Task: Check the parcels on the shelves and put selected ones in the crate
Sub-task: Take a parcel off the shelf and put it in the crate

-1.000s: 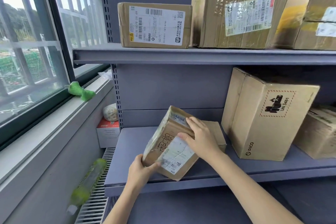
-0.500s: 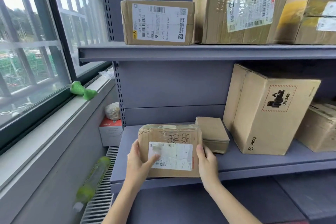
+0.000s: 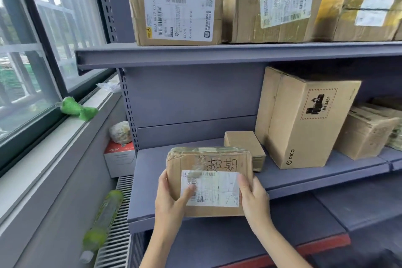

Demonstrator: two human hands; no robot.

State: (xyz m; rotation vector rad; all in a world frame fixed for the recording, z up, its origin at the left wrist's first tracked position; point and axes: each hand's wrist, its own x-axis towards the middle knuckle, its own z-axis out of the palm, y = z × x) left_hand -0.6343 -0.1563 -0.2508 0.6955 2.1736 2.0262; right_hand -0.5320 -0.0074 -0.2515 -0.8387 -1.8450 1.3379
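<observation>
Brown cardboard fills our grasp: the taped parcel (image 3: pixel 208 180) stands upright at the near edge of the middle shelf (image 3: pixel 304 183), its white label (image 3: pixel 211 188) facing us. Our left hand (image 3: pixel 171 200) grips its left edge, thumb laid across the label's barcode, fingers curled behind. Our right hand (image 3: pixel 253 197) clasps the right edge, thumb on the label's side, fingers wrapped round the back. Just behind it on the right lies a small plain box (image 3: pixel 245 146); further right stands a tall PICO carton (image 3: pixel 304 119).
</observation>
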